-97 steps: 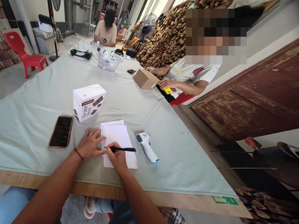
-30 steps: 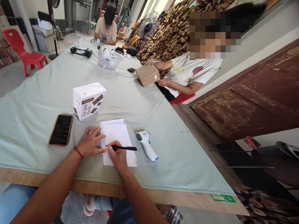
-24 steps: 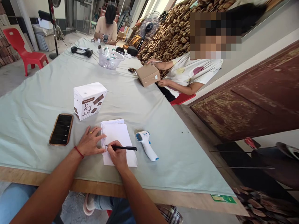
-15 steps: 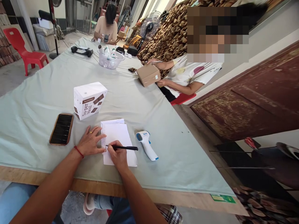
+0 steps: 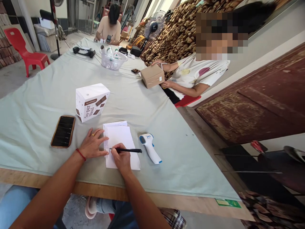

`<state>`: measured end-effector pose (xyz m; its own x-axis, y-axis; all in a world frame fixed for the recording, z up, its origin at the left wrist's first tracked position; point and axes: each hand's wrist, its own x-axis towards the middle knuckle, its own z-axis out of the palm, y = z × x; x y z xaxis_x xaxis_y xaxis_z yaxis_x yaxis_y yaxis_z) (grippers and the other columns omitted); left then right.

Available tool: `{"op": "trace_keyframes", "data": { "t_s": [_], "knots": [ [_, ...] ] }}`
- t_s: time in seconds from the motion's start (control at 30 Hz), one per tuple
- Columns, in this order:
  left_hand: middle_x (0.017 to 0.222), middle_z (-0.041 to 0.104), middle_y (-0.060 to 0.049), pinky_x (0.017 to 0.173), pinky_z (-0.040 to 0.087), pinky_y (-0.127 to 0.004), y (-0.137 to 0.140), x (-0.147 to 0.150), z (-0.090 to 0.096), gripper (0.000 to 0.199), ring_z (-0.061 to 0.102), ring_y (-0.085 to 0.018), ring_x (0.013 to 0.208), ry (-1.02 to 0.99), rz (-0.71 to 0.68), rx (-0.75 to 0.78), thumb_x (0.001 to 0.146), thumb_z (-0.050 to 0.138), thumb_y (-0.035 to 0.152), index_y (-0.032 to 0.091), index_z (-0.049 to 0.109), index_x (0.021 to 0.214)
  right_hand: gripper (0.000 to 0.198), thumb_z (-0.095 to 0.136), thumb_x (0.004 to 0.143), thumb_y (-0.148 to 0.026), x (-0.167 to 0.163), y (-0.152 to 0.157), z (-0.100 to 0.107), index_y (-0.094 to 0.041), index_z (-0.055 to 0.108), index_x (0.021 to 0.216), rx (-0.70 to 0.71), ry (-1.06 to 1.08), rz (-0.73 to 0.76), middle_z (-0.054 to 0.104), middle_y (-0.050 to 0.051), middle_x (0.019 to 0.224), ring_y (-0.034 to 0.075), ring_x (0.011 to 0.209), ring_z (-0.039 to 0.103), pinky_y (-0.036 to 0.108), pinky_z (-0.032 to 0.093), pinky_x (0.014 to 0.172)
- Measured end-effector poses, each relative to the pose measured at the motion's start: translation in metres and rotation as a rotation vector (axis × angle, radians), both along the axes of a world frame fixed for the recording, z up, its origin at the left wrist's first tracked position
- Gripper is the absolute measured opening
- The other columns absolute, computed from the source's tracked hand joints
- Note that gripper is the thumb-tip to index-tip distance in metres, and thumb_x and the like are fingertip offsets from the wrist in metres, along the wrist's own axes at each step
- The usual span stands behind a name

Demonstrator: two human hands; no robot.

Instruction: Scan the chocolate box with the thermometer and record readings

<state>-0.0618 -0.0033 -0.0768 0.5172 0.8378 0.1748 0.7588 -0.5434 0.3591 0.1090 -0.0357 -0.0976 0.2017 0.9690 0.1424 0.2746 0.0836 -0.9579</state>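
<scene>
Paper [image 5: 127, 138] lies flat on the cloth-covered worktop [image 5: 181, 165], with small writing along its left edge. The right hand [image 5: 121, 157] pinches the pen [image 5: 132, 150] between its fingers, the tip at the paper beside the writing. The left hand [image 5: 92, 147] lies palm down, fingers spread, thumb and index finger over the left edge. The thermometer [image 5: 152, 151] lies just right of the paper. The phone [image 5: 63, 131] lies left of the left hand; the box [image 5: 91, 103] stands beyond it.
</scene>
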Motion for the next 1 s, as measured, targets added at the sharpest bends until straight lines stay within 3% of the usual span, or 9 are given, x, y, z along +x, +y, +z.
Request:
{"op": "trace_keyframes", "data": {
  "t_s": [0.2,0.33,0.5,0.6,0.7,0.8,0.87,0.93,1.0],
  "knots": [
    [0.143,0.047,-0.015,0.115,0.018,-0.057,0.001,-0.002,-0.002,0.063,0.038,-0.033,0.136,-0.010,0.002,0.015,0.070,0.076,0.052,0.025,0.061,0.125,0.019,0.054,0.084,-0.037,0.017,0.003,0.004,-0.019,0.063,0.086,0.159,-0.037,-0.081,0.064,0.002,0.078,0.016,0.068,0.058,0.029,0.049,0.063],
    [0.144,0.049,-0.012,0.115,0.018,-0.057,0.002,-0.003,-0.002,0.059,0.038,-0.033,0.136,-0.027,0.017,0.032,0.070,0.075,0.050,0.026,0.062,0.122,0.023,0.048,0.091,-0.027,0.055,0.024,0.006,-0.021,0.065,0.104,0.330,-0.372,0.094,0.067,0.008,0.100,0.020,0.090,0.063,0.034,0.053,0.080],
    [0.144,0.049,-0.013,0.115,0.017,-0.058,0.003,-0.006,-0.004,0.059,0.038,-0.034,0.136,-0.011,0.030,0.058,0.069,0.074,0.046,0.024,0.062,0.123,0.053,0.035,0.084,-0.006,0.088,0.050,-0.010,-0.019,0.058,0.130,0.465,-0.773,0.179,0.062,0.014,0.121,0.025,0.113,0.058,0.044,0.050,0.097],
    [0.144,0.048,-0.014,0.115,0.018,-0.058,0.004,-0.009,-0.002,0.060,0.039,-0.034,0.136,0.006,0.027,0.070,0.069,0.074,0.044,0.024,0.061,0.125,0.064,0.034,0.078,-0.001,0.085,0.055,-0.018,-0.020,0.055,0.136,0.448,-0.771,0.166,0.062,0.013,0.124,0.023,0.115,0.057,0.043,0.050,0.098],
    [0.146,0.046,-0.014,0.115,0.018,-0.060,0.007,-0.012,0.001,0.061,0.038,-0.035,0.136,0.027,0.030,0.061,0.069,0.073,0.043,0.024,0.060,0.126,0.058,0.034,0.080,-0.005,0.087,0.052,-0.015,-0.021,0.059,0.130,0.441,-0.689,0.086,0.065,0.010,0.120,0.022,0.111,0.058,0.041,0.049,0.097],
    [0.144,0.047,-0.014,0.114,0.020,-0.060,0.008,-0.015,0.003,0.060,0.040,-0.035,0.135,-0.016,0.020,0.054,0.069,0.073,0.044,0.025,0.061,0.123,0.043,0.040,0.085,-0.014,0.102,0.047,-0.006,-0.021,0.064,0.119,0.418,-0.682,-0.180,0.065,0.012,0.116,0.026,0.110,0.057,0.045,0.045,0.097],
    [0.137,0.051,-0.014,0.111,0.030,-0.055,0.008,-0.019,0.003,0.050,0.046,-0.032,0.129,-0.133,0.043,0.068,0.072,0.070,0.045,0.023,0.062,0.115,0.038,0.049,0.083,-0.020,0.113,0.043,-0.002,-0.018,0.063,0.118,0.306,-0.741,-0.390,0.062,0.016,0.119,0.030,0.111,0.055,0.047,0.041,0.096],
    [0.122,0.056,-0.013,0.104,0.041,-0.049,0.009,-0.026,0.002,0.034,0.053,-0.029,0.118,-0.302,0.181,0.159,0.078,0.064,0.045,0.021,0.059,0.102,0.041,0.057,0.081,-0.024,0.120,0.039,0.002,-0.012,0.061,0.120,0.129,-0.813,-0.481,0.063,0.020,0.115,0.033,0.107,0.057,0.048,0.040,0.092],
    [0.110,0.055,-0.011,0.099,0.045,-0.047,0.015,-0.036,0.005,0.030,0.054,-0.027,0.112,-0.454,0.418,0.321,0.079,0.062,0.045,0.021,0.054,0.095,0.043,0.062,0.080,-0.027,0.121,0.036,0.005,-0.010,0.060,0.120,-0.016,-0.862,-0.439,0.065,0.020,0.106,0.033,0.099,0.059,0.045,0.040,0.086]
  ]
}}
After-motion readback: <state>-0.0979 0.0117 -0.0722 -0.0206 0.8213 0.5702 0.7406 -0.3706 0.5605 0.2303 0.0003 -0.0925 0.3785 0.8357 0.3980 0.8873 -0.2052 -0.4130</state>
